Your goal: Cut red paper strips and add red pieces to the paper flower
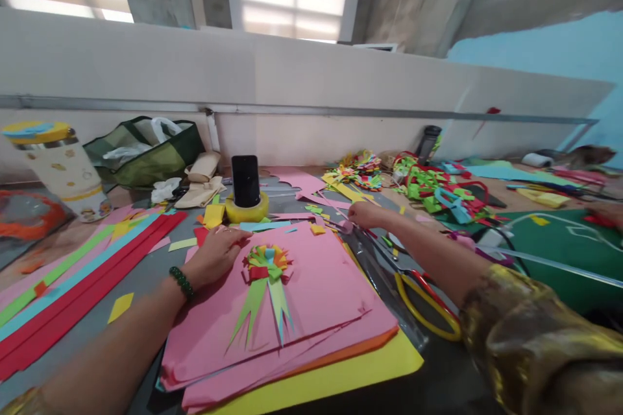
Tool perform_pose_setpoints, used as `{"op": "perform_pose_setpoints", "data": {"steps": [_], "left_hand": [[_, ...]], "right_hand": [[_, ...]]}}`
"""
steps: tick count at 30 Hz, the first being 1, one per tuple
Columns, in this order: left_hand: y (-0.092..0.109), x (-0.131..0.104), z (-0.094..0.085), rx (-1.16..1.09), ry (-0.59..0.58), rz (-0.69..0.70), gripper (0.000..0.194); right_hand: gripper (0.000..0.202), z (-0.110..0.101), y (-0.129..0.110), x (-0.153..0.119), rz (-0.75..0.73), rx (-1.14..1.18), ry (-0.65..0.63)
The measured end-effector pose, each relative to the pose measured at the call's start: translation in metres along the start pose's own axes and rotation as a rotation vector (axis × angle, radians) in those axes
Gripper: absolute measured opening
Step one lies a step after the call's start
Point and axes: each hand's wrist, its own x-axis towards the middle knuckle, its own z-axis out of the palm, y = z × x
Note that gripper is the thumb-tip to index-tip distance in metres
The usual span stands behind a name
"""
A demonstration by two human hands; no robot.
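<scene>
A paper rosette [269,266] with green ribbon-like tails lies on a stack of pink paper sheets [331,298]. My left hand [217,253] rests at the left edge of that stack, fingers stretched forward and holding nothing visible. My right hand [365,215] reaches past the stack's far right corner, its fingers curled among pink paper scraps and a small lilac object [344,227]. What is between those fingers is too small to make out. Under my right forearm lie scissors [428,305] with yellow and red handles.
A phone [245,181] leans upright at a yellow tape roll [247,209]. Long coloured paper strips [92,292] lie left. A patterned tumbler [61,168] and green bag [150,152] stand behind them. Paper loops [438,191] pile up at the right, near a green mat [555,259].
</scene>
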Motion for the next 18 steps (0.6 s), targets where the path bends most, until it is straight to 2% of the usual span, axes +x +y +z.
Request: {"op": "perform_pose_setpoints", "data": {"steps": [6, 12, 15, 18], "left_hand": [[0.003, 0.000, 0.002, 0.154, -0.049, 0.050, 0.039], [0.007, -0.001, 0.001, 0.180, -0.053, 0.072, 0.038], [0.006, -0.001, 0.000, 0.156, -0.018, 0.069, 0.034], [0.004, 0.000, 0.000, 0.113, 0.064, 0.035, 0.029]], "right_hand": [[0.032, 0.007, 0.002, 0.010, -0.002, 0.163, -0.022], [0.033, -0.003, 0.011, 0.005, 0.000, 0.346, 0.084], [0.033, -0.013, 0.011, -0.006, -0.020, 0.448, 0.129], [0.031, -0.022, 0.004, -0.020, -0.081, 0.547, 0.155]]}}
